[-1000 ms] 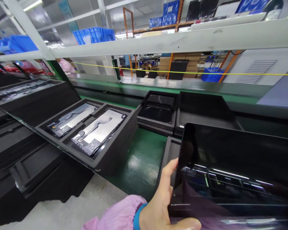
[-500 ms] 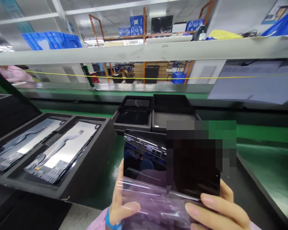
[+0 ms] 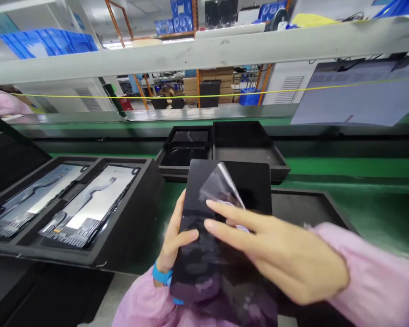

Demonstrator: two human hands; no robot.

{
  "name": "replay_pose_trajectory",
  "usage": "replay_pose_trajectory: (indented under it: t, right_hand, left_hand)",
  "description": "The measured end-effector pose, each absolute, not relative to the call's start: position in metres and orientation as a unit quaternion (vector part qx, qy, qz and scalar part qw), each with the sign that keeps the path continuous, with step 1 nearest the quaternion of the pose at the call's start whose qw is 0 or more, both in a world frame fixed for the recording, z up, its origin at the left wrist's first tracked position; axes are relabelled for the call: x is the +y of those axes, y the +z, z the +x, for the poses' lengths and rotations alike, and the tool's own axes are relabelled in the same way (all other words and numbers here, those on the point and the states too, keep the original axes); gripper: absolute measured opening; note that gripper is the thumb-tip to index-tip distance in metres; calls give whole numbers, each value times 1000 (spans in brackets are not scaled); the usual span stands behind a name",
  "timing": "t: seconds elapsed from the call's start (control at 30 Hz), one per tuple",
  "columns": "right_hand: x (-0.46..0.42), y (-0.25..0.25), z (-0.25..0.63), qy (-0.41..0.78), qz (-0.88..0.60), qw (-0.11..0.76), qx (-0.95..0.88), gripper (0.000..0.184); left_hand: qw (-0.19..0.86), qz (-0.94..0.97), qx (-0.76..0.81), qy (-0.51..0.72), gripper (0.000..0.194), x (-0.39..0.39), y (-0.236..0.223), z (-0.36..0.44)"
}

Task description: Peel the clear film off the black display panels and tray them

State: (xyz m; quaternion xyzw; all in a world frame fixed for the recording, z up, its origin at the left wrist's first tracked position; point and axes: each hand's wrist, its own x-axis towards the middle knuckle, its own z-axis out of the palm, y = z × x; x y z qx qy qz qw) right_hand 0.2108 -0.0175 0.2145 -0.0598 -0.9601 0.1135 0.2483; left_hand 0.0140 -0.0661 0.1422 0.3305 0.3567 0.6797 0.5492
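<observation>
A dark, glossy flat screen panel (image 3: 204, 259), apparently a tablet display, is held up in front of me. My left hand (image 3: 174, 236) grips its left edge, thumb on the face and fingers behind. Across the front reaches my right hand (image 3: 279, 250), two fingertips against the glossy face. A thin clear film (image 3: 221, 181) rises in a folded corner above these fingers and runs in under the hand, which seems to hold it. The right thumb is hidden. A blue band (image 3: 162, 274) circles my left wrist.
On the left, a black foam tray (image 3: 102, 259) holds two display panels with ribbon cables. Behind the panel stand a black tray with dark screens (image 3: 186, 156) and another black tray (image 3: 247, 154). A further black tray (image 3: 303, 204) lies right. A yellow cord (image 3: 191, 96) crosses ahead.
My right hand has moved from the panel's lower right edge up across its face. The film's corner now stands up near the top. The panel has turned more upright, and the view has shifted.
</observation>
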Motion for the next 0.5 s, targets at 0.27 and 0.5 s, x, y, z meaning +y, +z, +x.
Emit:
replay_pose_trajectory:
  t: [0.27, 0.5]
  right_hand:
    - [21, 247, 219, 61, -33, 182, -981, 17]
    - [14, 237, 194, 63, -184, 496, -846, 30]
  left_hand:
    - [550, 252, 359, 711, 45, -57, 140, 6]
    - [424, 250, 437, 753, 30, -48, 131, 3]
